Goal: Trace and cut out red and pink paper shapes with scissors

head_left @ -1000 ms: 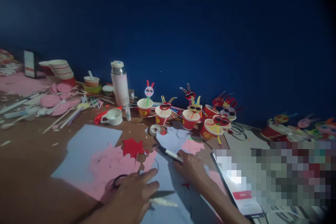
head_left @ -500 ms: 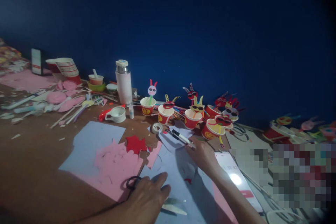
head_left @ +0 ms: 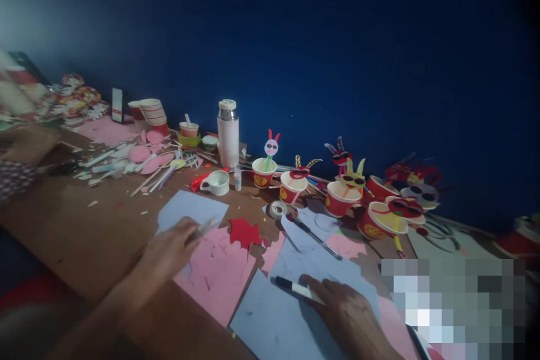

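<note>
My left hand (head_left: pixel 179 242), a little blurred, is closed around scissors (head_left: pixel 206 229) whose blades point right over the pink paper (head_left: pixel 219 278). The handles are hidden in my fist. My right hand (head_left: pixel 337 306) grips a white marker (head_left: pixel 297 289) with a black cap, low over the pale blue sheet (head_left: pixel 261 320). A black pen (head_left: pixel 316 236) lies on the paper beyond that hand. Between the hands and the cups are a red paper cutout (head_left: pixel 244 233) with jagged edges and a roll of tape (head_left: pixel 277 210).
Red paper cups (head_left: pixel 293 188) with paper animal faces on straws line the back. A white flask (head_left: pixel 228 138) stands by a white mug (head_left: pixel 217 183). Pink paper pieces (head_left: pixel 139 153) and straws lie left. Another person's hand (head_left: pixel 31 143) and checked sleeve are at far left.
My left hand has lifted the scissors off the blue paper and carried them left. My right hand has come nearer with the white marker; the black pen lies apart. The view has swung left.
</note>
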### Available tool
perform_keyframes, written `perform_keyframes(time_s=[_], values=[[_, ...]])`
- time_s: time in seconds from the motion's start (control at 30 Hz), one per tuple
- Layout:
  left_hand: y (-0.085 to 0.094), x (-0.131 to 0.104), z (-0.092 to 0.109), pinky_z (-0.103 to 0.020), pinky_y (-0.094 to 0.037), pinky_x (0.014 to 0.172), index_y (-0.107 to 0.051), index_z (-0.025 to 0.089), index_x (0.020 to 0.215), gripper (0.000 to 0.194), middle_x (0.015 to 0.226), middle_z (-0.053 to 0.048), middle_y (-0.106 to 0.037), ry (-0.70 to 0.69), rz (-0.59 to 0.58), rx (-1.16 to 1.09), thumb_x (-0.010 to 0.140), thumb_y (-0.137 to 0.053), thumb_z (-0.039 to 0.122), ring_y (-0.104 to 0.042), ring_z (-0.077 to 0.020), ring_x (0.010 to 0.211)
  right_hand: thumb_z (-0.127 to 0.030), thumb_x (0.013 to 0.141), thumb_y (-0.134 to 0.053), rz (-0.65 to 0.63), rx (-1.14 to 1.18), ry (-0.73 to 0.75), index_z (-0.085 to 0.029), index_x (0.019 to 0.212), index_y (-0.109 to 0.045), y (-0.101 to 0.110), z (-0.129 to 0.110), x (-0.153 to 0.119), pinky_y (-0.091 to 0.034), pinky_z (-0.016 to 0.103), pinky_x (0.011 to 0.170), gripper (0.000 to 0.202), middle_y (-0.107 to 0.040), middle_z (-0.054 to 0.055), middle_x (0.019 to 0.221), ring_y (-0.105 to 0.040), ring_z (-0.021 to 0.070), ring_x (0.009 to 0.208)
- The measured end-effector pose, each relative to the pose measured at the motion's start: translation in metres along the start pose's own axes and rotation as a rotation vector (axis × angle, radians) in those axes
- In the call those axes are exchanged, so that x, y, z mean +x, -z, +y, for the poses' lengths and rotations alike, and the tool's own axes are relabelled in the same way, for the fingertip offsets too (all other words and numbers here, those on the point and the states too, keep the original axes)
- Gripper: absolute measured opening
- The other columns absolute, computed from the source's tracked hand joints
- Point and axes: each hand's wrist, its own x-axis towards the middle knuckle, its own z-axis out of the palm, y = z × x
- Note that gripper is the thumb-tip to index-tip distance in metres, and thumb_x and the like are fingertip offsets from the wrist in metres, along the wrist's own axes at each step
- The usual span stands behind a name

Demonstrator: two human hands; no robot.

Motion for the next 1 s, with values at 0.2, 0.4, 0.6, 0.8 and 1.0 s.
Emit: perform_keyframes(time_s=[0.2,0.4,0.6,0.8,1.0], values=[[0.006,0.034,-0.020,-0.028,-0.038,0.062,-0.056,0.020,0.083,0.024,0.089,-0.004,-0.063,0.026,-0.059,0.015,0.076,-0.050,0.043,-0.060,-0.0214,0.080,-0.009,0.068,-0.061,0.112,-0.043,0.082,-0.025,0.112,-0.057,-0.012,0.006,-0.004,-0.039,0.026,0.052,0.048,-0.066,-0.001,0.070,-0.062,0.0171,0.055],[-0.007,0.040,-0.014,-0.026,-0.034,0.058,-0.050,0.020,0.070,0.013,0.077,-0.002,-0.062,-0.018,-0.101,0.028,0.075,-0.049,0.032,-0.058,-0.0183,0.072,-0.013,0.071,-0.063,0.097,-0.019,0.046,-0.026,0.111,-0.059,-0.008,0.005,-0.003,-0.039,0.028,0.052,0.042,-0.065,-0.001,0.069,-0.063,0.0191,0.056],[-0.001,0.033,-0.013,-0.026,-0.032,0.056,-0.049,0.021,0.073,0.023,0.076,-0.001,-0.060,-0.017,-0.087,0.016,0.075,-0.050,0.044,-0.057,-0.0187,0.070,-0.013,0.069,-0.067,0.068,-0.001,0.031,-0.025,0.110,-0.061,-0.004,0.003,0.000,-0.040,0.027,0.052,0.043,-0.066,-0.001,0.069,-0.064,0.0192,0.057],[-0.005,0.026,-0.004,-0.027,-0.032,0.058,-0.047,0.021,0.075,0.020,0.077,-0.002,-0.059,-0.059,-0.087,0.023,0.071,-0.053,0.040,-0.056,-0.0202,0.071,-0.014,0.070,-0.069,0.062,0.008,0.025,-0.025,0.109,-0.062,-0.004,0.002,0.000,-0.041,0.027,0.052,0.041,-0.067,0.000,0.070,-0.065,0.0194,0.058],[0.004,0.030,-0.014,-0.025,-0.031,0.054,-0.042,0.021,0.062,0.017,0.062,0.002,-0.051,-0.127,-0.090,-0.018,0.072,-0.048,0.033,-0.051,-0.0161,0.060,-0.016,0.074,-0.068,-0.014,0.033,-0.020,-0.028,0.112,-0.060,-0.005,0.002,0.001,-0.045,0.029,0.054,0.041,-0.068,-0.001,0.074,-0.067,0.0221,0.062]])
